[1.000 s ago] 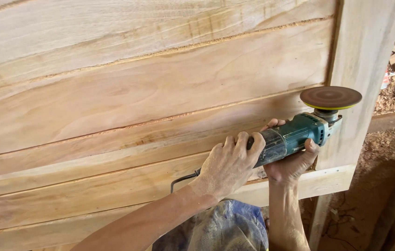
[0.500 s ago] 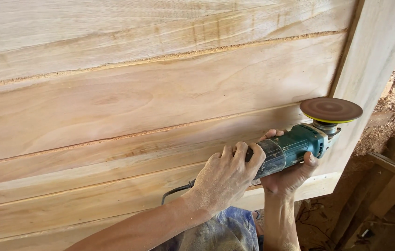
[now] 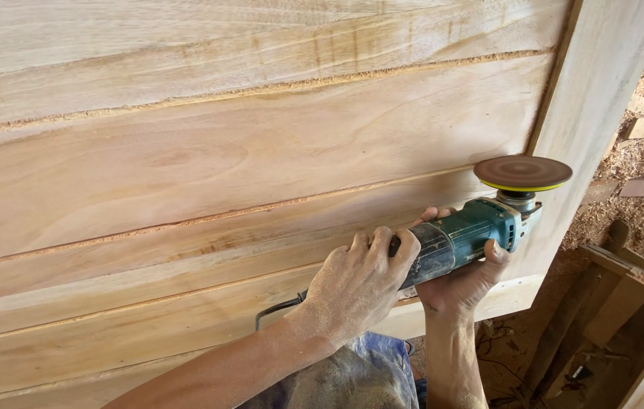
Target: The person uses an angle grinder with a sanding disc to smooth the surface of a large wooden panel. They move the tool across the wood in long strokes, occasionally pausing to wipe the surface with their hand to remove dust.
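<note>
The teal angle grinder is gripped by both the left hand and right hand. Its sanding disc, right of centre, has shifted slightly left since a moment ago, clear of the wooden panel.

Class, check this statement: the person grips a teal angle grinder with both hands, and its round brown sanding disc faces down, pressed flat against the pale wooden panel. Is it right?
Not quite. The head view shows both hands, left hand and right hand, gripping the teal angle grinder, but its round brown sanding disc faces up, lifted clear of the pale wooden panel, not pressed flat against it.
</note>
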